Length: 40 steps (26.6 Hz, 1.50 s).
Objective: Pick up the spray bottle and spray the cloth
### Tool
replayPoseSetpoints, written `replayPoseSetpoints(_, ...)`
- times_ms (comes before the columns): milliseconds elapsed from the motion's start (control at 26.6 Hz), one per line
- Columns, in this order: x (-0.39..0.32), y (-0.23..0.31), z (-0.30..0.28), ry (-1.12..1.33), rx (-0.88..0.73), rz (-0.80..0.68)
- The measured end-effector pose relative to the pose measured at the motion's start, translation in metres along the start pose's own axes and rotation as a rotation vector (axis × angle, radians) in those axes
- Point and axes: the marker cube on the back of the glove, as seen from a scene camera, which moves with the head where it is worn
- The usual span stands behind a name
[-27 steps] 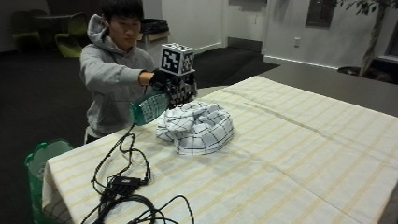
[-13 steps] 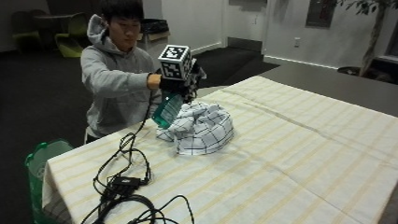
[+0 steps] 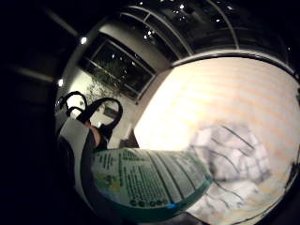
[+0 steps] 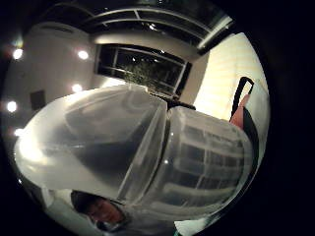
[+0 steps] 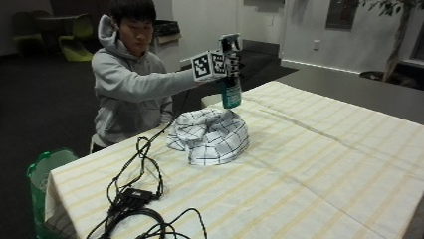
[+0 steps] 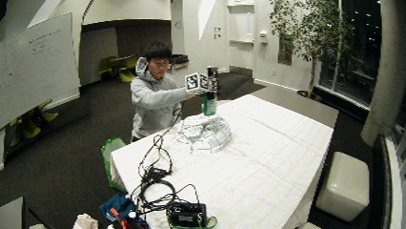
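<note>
You have the spray bottle [image 5: 231, 88] off the counter [image 5: 344, 164] and raised in the upper middle of the outside view, upright, its green body hanging above the far edge of the cloth [image 5: 211, 134] and not touching it. Your gloved right hand [image 5: 225, 62] is wrapped round the bottle's neck and head, fingers curled about it, so the hands' part of the pick-up looks done; your other hand does not show. From the thumb-side palm view the pale translucent sprayer head [image 4: 133, 157] fills the frame, close against your palm, and from the little-finger side the labelled green body [image 3: 150, 183] sits near the palm with the checked cloth lying on the striped counter beyond it. I judge the first half of the task complete and the second half open: no mist or wet patch shows on the cloth, though a fine spray would be hard to make out here, and I cannot tell which way the nozzle faces or whether a finger is on the trigger. What is left is to aim the nozzle down at the cloth and squeeze. Counting outward: one spray bottle, one crumpled white checked cloth in the middle left of the frame, one counter under a yellow-striped covering, one tangle of black cables [image 5: 139, 199] at the lower left, and one green bin [image 5: 43, 174] beside the counter's near corner.
</note>
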Motion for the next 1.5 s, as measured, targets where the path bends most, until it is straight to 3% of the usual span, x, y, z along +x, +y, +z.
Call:
replayPoseSetpoints(263, 0.046, -0.015, 0.111, -0.075, 0.012, 0.049)
replayPoseSetpoints(488, 0.089, -0.018, 0.151, -0.082, 0.048, 0.106)
replayPoseSetpoints(788, 0.106, -0.016, 0.155, -0.050, 0.023, 0.122)
replayPoseSetpoints(1126, 0.098, 0.011, 0.134, 0.045, -0.175, 0.085)
replayPoseSetpoints(1276, 0.087, 0.031, 0.106, -0.008, -0.343, 0.096)
replayPoseSetpoints(1502, 0.089, 0.029, 0.107, 0.037, -0.228, 0.084)
